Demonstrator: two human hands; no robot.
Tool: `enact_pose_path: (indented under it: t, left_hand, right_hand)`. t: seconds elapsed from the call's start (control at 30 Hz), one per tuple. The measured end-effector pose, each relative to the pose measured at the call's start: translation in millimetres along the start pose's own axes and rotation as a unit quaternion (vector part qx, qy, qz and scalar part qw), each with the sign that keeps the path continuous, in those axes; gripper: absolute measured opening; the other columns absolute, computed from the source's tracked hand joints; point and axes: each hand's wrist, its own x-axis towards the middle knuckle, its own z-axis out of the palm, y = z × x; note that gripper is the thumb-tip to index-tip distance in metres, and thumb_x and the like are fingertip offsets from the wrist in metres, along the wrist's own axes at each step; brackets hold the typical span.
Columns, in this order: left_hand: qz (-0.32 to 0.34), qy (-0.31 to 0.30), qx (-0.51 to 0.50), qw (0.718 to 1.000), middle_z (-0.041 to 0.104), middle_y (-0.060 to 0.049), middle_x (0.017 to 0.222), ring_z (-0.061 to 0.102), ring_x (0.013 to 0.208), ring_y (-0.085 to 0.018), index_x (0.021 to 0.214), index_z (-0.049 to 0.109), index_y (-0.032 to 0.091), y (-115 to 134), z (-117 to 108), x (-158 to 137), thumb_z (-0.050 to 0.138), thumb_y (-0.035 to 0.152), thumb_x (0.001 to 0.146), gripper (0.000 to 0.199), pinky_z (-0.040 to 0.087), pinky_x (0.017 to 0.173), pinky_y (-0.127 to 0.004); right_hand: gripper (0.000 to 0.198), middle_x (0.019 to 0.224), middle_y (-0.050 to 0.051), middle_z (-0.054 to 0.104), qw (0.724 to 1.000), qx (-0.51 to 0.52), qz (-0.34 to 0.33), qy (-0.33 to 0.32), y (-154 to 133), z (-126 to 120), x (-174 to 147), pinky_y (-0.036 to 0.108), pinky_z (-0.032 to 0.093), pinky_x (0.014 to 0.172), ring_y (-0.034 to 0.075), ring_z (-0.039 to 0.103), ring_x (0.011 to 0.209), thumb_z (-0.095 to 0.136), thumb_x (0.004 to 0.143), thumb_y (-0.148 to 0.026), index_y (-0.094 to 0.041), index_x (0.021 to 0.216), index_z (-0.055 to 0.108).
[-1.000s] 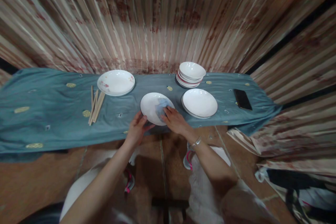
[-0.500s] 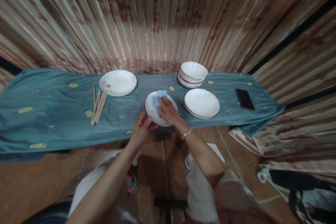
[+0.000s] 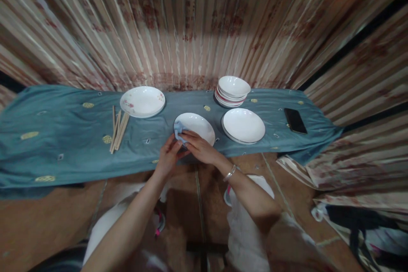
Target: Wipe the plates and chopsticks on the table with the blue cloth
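Observation:
In the middle of the head view, a white plate (image 3: 200,125) with a dark rim is held at the near edge of the table. My left hand (image 3: 169,152) grips its near left rim, the thumb on top and fingers underneath. My right hand (image 3: 199,146) presses a crumpled light blue cloth (image 3: 179,129) onto the plate's left rim, close to my left thumb. The right fingers are closed over the cloth and partly hide it. To the right of my hands, similar white plates (image 3: 244,125) lie stacked.
A stack of bowls (image 3: 234,86) stands at the back, right of centre. Flower-patterned plates (image 3: 143,101) and several wooden chopsticks (image 3: 121,131) lie on the left. A black phone (image 3: 295,120) rests at the right on the teal tablecloth (image 3: 76,136). Pleated curtains (image 3: 178,21) hang behind.
My right hand has moved the cloth from the plate's middle to its left rim, toward my left hand. The cloth is now more bunched. My left hand keeps its hold.

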Motion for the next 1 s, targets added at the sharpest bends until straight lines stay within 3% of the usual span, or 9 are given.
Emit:
enact_pose_path:
  t: [0.23,0.4,0.6,0.7,0.83,1.0]
  left_hand:
    - [-0.01,0.005,0.005,1.0,0.07,-0.005,0.094,0.066,0.087,-0.02,0.101,0.064,0.017,4.2,3.8,1.9,0.078,0.03,0.066,0.04,0.057,0.077,-0.04]
    - [-0.008,0.01,0.004,1.0,0.07,-0.005,0.094,0.066,0.084,-0.019,0.101,0.064,0.017,4.1,9.3,5.2,0.08,0.03,0.063,0.043,0.058,0.074,-0.037]
    - [0.006,-0.002,0.015,1.0,0.068,-0.005,0.1,0.065,0.087,-0.019,0.101,0.067,0.018,7.5,21.8,4.9,0.079,0.027,0.064,0.04,0.061,0.071,-0.039]
    - [0.011,-0.021,0.009,1.0,0.068,-0.006,0.105,0.064,0.093,-0.022,0.101,0.067,0.019,10.6,31.8,0.2,0.08,0.028,0.064,0.04,0.061,0.072,-0.039]
    - [0.01,-0.053,-0.004,0.999,0.068,-0.007,0.111,0.064,0.1,-0.026,0.102,0.068,0.02,9.3,48.1,-4.4,0.08,0.031,0.064,0.041,0.061,0.074,-0.042]
    - [-0.024,-0.089,-0.034,0.995,0.069,-0.007,0.112,0.066,0.098,-0.025,0.103,0.067,0.02,-3.0,70.5,-1.2,0.08,0.03,0.065,0.042,0.06,0.077,-0.045]
  right_hand:
    - [0.036,0.12,0.005,0.066,0.999,0.015,0.029,-0.024,-13.0,-26.2,-26.2,0.036,0.043,0.1,0.019,0.059,0.113,0.042,0.089,-0.012,-0.021,0.116,0.063]
    - [0.034,0.106,0.006,0.071,0.994,-0.083,0.069,-0.031,-10.2,-40.9,-41.1,0.034,0.045,0.091,0.021,0.063,0.1,0.042,0.085,-0.008,-0.019,0.107,0.066]
    - [0.029,0.106,0.013,0.068,0.964,-0.245,0.101,-0.005,2.9,-60.0,-50.1,0.037,0.04,0.097,0.024,0.059,0.103,0.044,0.085,-0.008,-0.013,0.103,0.067]
    - [0.03,0.115,0.016,0.064,0.943,-0.305,0.12,0.05,10.5,-74.3,-52.1,0.04,0.036,0.101,0.027,0.053,0.111,0.044,0.085,-0.008,-0.012,0.105,0.066]
    - [0.035,0.127,0.017,0.057,0.917,-0.333,0.138,0.171,23.7,-97.0,-58.9,0.041,0.037,0.102,0.028,0.049,0.114,0.042,0.085,-0.009,-0.01,0.112,0.064]
    - [0.039,0.113,0.016,0.066,0.869,-0.345,0.202,0.292,36.3,-127.7,-76.2,0.039,0.043,0.092,0.028,0.058,0.102,0.038,0.084,-0.011,-0.009,0.113,0.063]
